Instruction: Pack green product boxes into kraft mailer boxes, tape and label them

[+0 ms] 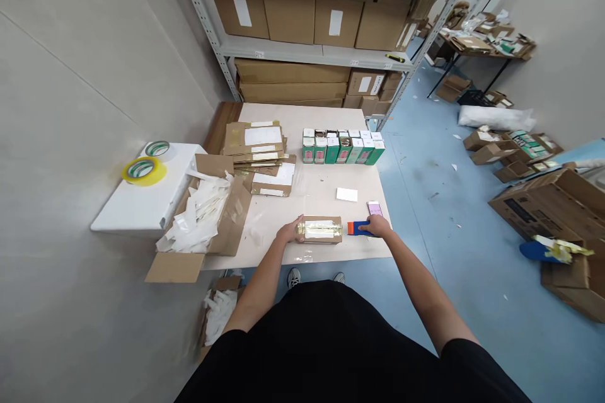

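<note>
A small cardboard box (326,238) lies lengthwise near the table's front edge, with shiny clear tape and a white label on top. My left hand (289,231) grips its left end, fingers closed around it. To the right of the box, my right hand (379,225) is closed on a blue-and-orange tool (358,228), whose exact kind I cannot make out. The tool's orange end points at the box, a small gap apart. Just beyond my right hand is a phone (374,206) with a lit screen. A white card (346,194) lies farther in.
Green-and-white boxes (332,150) stand in rows at the back right. Flattened cartons (258,141) are piled at the left, beside an open carton (236,217) of white strips. Tape rolls (142,169) rest on a white surface. A loaded shelf (283,49) rises behind the table.
</note>
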Action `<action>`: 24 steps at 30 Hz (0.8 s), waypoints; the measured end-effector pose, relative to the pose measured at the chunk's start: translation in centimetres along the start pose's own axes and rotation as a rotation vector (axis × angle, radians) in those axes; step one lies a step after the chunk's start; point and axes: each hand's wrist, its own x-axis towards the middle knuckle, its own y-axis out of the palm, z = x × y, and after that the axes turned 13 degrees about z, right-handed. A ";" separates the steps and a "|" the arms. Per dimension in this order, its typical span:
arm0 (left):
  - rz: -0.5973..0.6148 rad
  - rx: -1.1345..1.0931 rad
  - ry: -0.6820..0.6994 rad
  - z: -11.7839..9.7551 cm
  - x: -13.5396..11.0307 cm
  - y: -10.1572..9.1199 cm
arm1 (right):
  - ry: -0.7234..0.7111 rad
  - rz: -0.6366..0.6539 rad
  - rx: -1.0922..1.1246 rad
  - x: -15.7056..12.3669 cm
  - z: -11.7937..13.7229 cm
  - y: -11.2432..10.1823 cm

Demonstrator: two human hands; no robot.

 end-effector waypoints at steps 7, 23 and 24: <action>0.096 0.057 0.015 -1.1 0.2 0.5 | 0.046 -0.014 0.016 0.3 1.1 1.8; -0.010 0.177 -0.043 -0.4 -0.3 3.1 | 0.120 -0.004 0.167 -1.9 2.1 4.1; -0.004 0.166 -0.030 -0.1 -0.2 2.8 | 0.118 -0.010 0.171 -2.4 2.3 4.1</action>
